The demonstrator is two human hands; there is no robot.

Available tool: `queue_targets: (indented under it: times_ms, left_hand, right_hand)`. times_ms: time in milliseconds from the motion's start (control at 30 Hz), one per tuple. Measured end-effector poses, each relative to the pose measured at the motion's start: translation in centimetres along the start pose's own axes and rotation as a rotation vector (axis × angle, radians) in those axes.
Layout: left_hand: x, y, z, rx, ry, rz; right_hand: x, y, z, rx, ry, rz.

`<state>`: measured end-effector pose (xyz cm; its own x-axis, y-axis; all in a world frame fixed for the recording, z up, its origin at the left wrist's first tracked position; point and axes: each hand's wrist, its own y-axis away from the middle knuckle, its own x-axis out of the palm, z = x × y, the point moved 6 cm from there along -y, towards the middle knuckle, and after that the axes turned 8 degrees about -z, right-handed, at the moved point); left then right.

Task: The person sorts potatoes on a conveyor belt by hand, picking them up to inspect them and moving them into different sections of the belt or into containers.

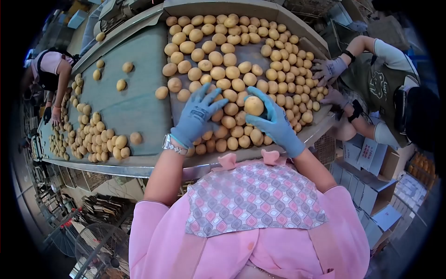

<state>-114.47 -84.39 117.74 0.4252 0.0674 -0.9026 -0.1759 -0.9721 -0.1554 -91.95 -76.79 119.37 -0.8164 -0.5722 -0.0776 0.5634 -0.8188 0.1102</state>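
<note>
My right hand point(274, 123), in a blue glove, holds one round tan-yellow potato point(253, 106) between thumb and fingers, raised slightly over the others. My left hand point(197, 114), also blue-gloved and with a silver watch at the wrist, lies over the pile with its fingers spread. Its fingertips reach the potatoes around them; whether any sits beneath the palm is hidden. Many similar potatoes point(217, 73) cover the sorting table's dark surface in front of me, packed most tightly toward the right.
Left of the pile runs a green conveyor belt point(139, 93) carrying scattered potatoes point(100, 135). A metal edge point(139, 171) borders the near side. At the right a co-worker's gloved hands point(329, 69) touch the pile; another person point(53, 69) bends over the belt at far left. Cartons point(371, 186) stand lower right.
</note>
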Motion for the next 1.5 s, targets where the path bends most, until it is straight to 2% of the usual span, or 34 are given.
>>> queue_targets:
  times_ms: [33, 67, 200, 300, 400, 467, 500, 600, 700, 767, 833, 900, 933, 1033, 1067, 1167, 1200, 1233, 1300, 1367, 1433, 1500]
  left_hand:
    - [-0.3, 0.0, 0.2, -0.015, -0.017, -0.016]
    - [-0.8, 0.3, 0.2, -0.115, -0.034, -0.084]
    - [-1.6, 1.2, 0.7, -0.153, -0.248, -0.171]
    - [-3.2, 1.3, 0.6, -0.161, -0.329, -0.313]
    - [-8.3, 2.3, 0.4, -0.238, -0.336, -0.533]
    - [-11.5, 3.5, 0.3, -0.287, -0.304, -0.703]
    - [-11.7, 4.2, 0.7, -0.294, -0.242, -0.714]
    - [-11.9, 5.4, 0.7, -0.296, -0.106, -0.735]
    - [-9.5, 6.4, 0.9, -0.260, -0.164, -0.624]
    - [-8.7, 7.2, 2.1, -0.332, -0.137, -0.667]
    - [-8.3, 7.7, 2.9, -0.401, -0.101, -0.708]
    - [-9.1, 7.9, 3.6, -0.417, -0.070, -0.764]
    - [-9.5, 8.1, 3.5, -0.437, -0.094, -0.786]
    - [-10.0, 8.4, 3.9, -0.460, -0.080, -0.791]
    - [-10.0, 8.4, 3.8, -0.452, -0.074, -0.787]
    - [-10.5, 8.9, 3.9, -0.448, -0.062, -0.772]
    - [-10.6, 9.4, 4.1, -0.454, -0.066, -0.777]
    - [-10.8, 9.8, 4.3, -0.457, -0.068, -0.782]
    - [-11.3, 9.7, 4.8, -0.448, -0.072, -0.804]
    - [-11.4, 9.7, 5.0, -0.442, -0.070, -0.829]
    - [-11.2, 9.9, 4.6, -0.460, -0.033, -0.791]
    - [-11.8, 10.0, 3.4, -0.448, -0.014, -0.774]
  right_hand:
    - [0.1, 0.2, 0.3, -0.012, 0.003, -0.007]
    - [0.1, 0.3, 0.7, -0.023, 0.002, -0.010]
    - [0.4, 1.0, 2.7, -0.009, -0.058, -0.028]
    - [0.6, 1.4, 2.1, 0.111, -0.211, 0.001]
    - [1.5, 1.9, 0.6, 0.315, -0.448, 0.049]
    - [1.6, 2.2, 0.3, 0.332, -0.405, 0.056]
    - [1.7, 2.3, 0.1, 0.342, -0.382, 0.058]
    - [1.6, 1.9, -0.3, 0.262, -0.285, 0.060]
    - [1.5, 1.2, -1.2, 0.034, 0.050, 0.120]
    - [3.3, 0.6, -0.5, -0.398, 0.421, 0.255]
    - [4.7, 0.2, 0.8, -0.037, 0.291, 0.309]
    - [5.2, -1.6, -0.1, -0.230, 0.414, 0.223]
    - [5.4, -2.3, -1.0, -0.193, 0.416, 0.133]
    - [8.1, -3.2, -0.7, -0.733, 0.980, 0.121]
    - [7.9, -3.9, -3.4, -0.727, 0.989, 0.130]
    - [6.0, -7.8, -3.6, -0.618, 1.168, -0.027]
    - [5.0, -10.4, -5.6, -0.575, 1.187, -0.242]
    - [3.8, -10.1, -4.2, -0.641, 1.155, -0.458]
    - [3.7, -7.9, -1.4, -0.626, 1.165, -0.436]
    - [6.9, -4.4, -0.7, -0.840, 1.164, 0.076]
    - [7.6, -1.2, -1.1, -0.838, 1.107, 0.252]
    - [5.7, -0.3, -2.5, -0.673, 1.026, 0.060]
